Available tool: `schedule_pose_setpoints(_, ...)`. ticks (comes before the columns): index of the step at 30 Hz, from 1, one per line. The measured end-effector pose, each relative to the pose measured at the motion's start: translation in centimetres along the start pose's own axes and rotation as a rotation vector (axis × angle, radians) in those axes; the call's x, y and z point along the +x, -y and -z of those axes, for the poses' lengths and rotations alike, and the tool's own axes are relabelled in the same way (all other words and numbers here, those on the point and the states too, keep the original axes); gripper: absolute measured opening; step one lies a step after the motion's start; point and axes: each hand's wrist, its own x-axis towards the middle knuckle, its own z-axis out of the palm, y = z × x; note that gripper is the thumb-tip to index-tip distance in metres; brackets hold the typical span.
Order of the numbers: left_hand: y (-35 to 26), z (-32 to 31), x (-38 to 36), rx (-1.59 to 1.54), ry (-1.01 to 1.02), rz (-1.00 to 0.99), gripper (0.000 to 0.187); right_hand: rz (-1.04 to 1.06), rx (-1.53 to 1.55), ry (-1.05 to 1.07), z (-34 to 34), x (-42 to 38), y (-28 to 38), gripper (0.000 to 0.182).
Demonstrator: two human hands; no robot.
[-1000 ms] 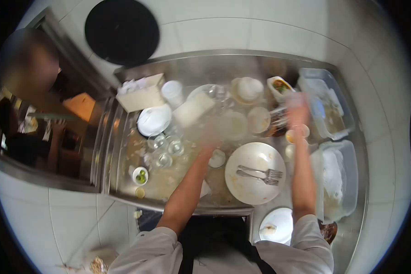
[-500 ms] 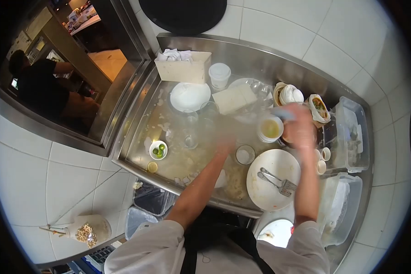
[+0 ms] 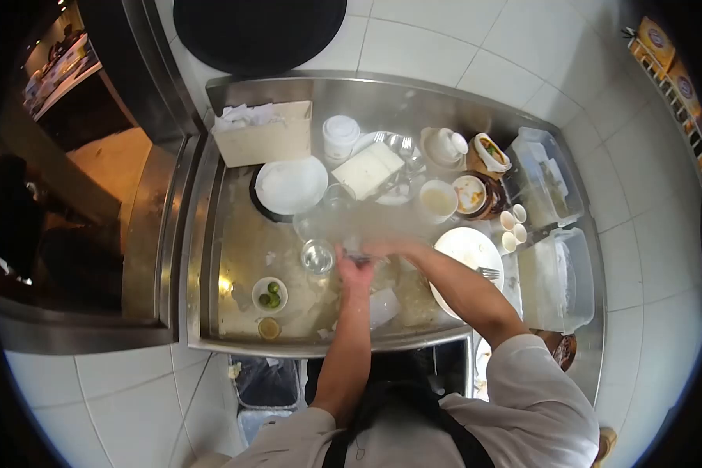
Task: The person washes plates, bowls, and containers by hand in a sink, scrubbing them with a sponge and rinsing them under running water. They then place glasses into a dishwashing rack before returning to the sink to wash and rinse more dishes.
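My left hand (image 3: 356, 270) is over the middle of the steel counter, its fingers curled round something small and shiny that I cannot make out. Against it lies my right hand (image 3: 382, 248), reaching across from the right, its fingers smeared by motion. Just left of both is a clear drinking glass (image 3: 317, 257). A white bowl of green limes (image 3: 270, 295) and a cut lemon piece (image 3: 269, 328) sit nearer the front left. To the right of my hands rests a large white plate (image 3: 458, 246) with a fork (image 3: 488, 273) on it. A cup of yellowish liquid (image 3: 438, 201) stands behind the plate.
A cream box of crumpled paper (image 3: 263, 134), a white bowl (image 3: 292, 186) and a lidded white cup (image 3: 341, 137) line the back left. Clear plastic tubs (image 3: 558, 281), several small cups (image 3: 508, 243) and a food-stained bowl (image 3: 470, 194) crowd the right side.
Both hands have come together at mid-counter; the right one moved left from beside the cup of yellowish liquid. One fork remains visible on the plate, where two utensils lay. The camera view has turned.
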Motion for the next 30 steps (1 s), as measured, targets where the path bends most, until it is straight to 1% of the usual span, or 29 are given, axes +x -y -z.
schedule_pose_setpoints(1,-0.5,0.0,0.5,-0.017,0.077,0.075,0.048,-0.030,0.084,-0.205,3.7,-4.4,4.2,0.033)
schedule_pose_setpoints(2,-1.0,0.7,1.2,-0.037,0.147,0.141,0.049,-0.052,0.172,-0.400,5.4,-7.2,6.5,0.034)
schedule_pose_setpoints(3,-1.7,0.8,1.1,-0.059,0.215,0.193,0.049,-0.027,0.074,-0.403,4.9,-7.5,6.1,0.034)
schedule_pose_setpoints(5,-2.5,0.3,-0.7,0.251,0.144,0.278,0.046,0.010,-0.098,-0.428,2.2,-7.1,4.0,0.032)
schedule_pose_setpoints(6,-2.6,-0.9,-1.5,0.414,0.121,0.329,0.045,-0.182,-0.213,-0.345,0.2,-4.8,2.5,0.031)
schedule_pose_setpoints(8,-2.5,-0.6,-4.0,0.727,0.188,0.082,0.040,-0.067,-0.344,-0.266,0.3,-4.3,3.5,0.036)
schedule_pose_setpoints(9,-3.4,-0.7,-3.7,0.858,0.202,0.066,0.039,-0.001,-0.406,-0.230,0.9,-4.0,4.2,0.039)
schedule_pose_setpoints(10,-4.3,-0.8,-3.6,0.989,0.215,0.049,0.039,0.049,-0.197,-0.188,1.8,-4.1,4.6,0.040)
schedule_pose_setpoints(11,-6.1,-0.3,-2.5,1.087,0.199,0.160,0.041,0.095,0.016,-0.133,3.9,-5.4,6.8,0.041)
schedule_pose_setpoints(12,-7.1,0.4,-2.1,1.189,0.180,0.282,0.044,0.136,0.237,-0.081,4.7,-6.3,7.9,0.041)
schedule_pose_setpoints(14,-6.5,1.9,-2.2,0.909,0.266,0.112,0.034,-0.112,0.649,-0.362,2.1,-6.4,5.6,0.042)
schedule_pose_setpoints(15,-5.7,2.5,-1.7,0.764,0.314,0.016,0.030,-0.183,0.954,-0.561,-0.9,-4.9,3.9,0.041)
schedule_pose_setpoints(16,-3.2,4.9,1.2,0.363,0.083,-0.067,0.031,-0.198,1.244,-0.802,-4.0,-3.5,2.3,0.039)
schedule_pose_setpoints(17,-2.0,5.5,0.5,0.517,0.098,-0.185,0.033,-0.226,0.956,-0.810,-4.7,-4.5,2.6,0.038)
schedule_pose_setpoints(18,-1.1,4.3,-0.2,0.666,0.128,-0.315,0.034,-0.226,0.659,-0.816,-3.8,-5.0,2.8,0.036)
schedule_pose_setpoints(19,-1.1,3.4,-1.1,0.838,0.076,-0.349,0.037,-0.224,0.365,-0.810,-3.1,-5.3,2.7,0.035)
schedule_pose_setpoints(20,-1.0,1.9,-2.5,1.009,0.018,-0.377,0.040,-0.006,0.197,-0.855,-2.0,-4.0,0.7,0.030)
schedule_pose_setpoints(22,-1.1,0.7,-3.1,1.193,-0.066,-0.348,0.039,0.143,-0.038,-0.852,2.3,-1.5,2.6,0.023)
schedule_pose_setpoints(23,-1.2,0.2,-2.9,1.283,-0.106,-0.332,0.039,0.263,-0.109,-0.799,4.8,-0.1,4.2,0.020)
schedule_pose_setpoints(24,-1.8,-0.2,-2.1,1.199,-0.157,-0.293,0.039,0.220,-0.246,-0.692,5.4,1.6,4.5,0.020)
schedule_pose_setpoints(26,-2.8,-0.4,-1.1,1.018,-0.257,-0.198,0.043,0.104,-0.192,-0.328,3.2,5.5,1.5,0.017)
schedule_pose_setpoints(27,-2.8,-1.0,0.0,0.760,-0.243,-0.199,0.041,0.040,-0.168,-0.156,2.1,7.2,0.2,0.016)
schedule_pose_setpoints(28,-2.2,-1.4,1.2,0.498,-0.230,-0.192,0.041,0.267,-0.214,-0.173,1.0,7.1,-0.6,0.013)
schedule_pose_setpoints(29,-1.8,-1.5,2.3,0.228,-0.213,-0.182,0.042,0.196,-0.160,-0.094,0.8,6.0,-0.1,0.015)
schedule_pose_setpoints(30,-2.2,-1.5,3.6,0.181,-0.100,-0.102,0.041,0.119,-0.107,-0.022,1.5,4.2,1.2,0.018)
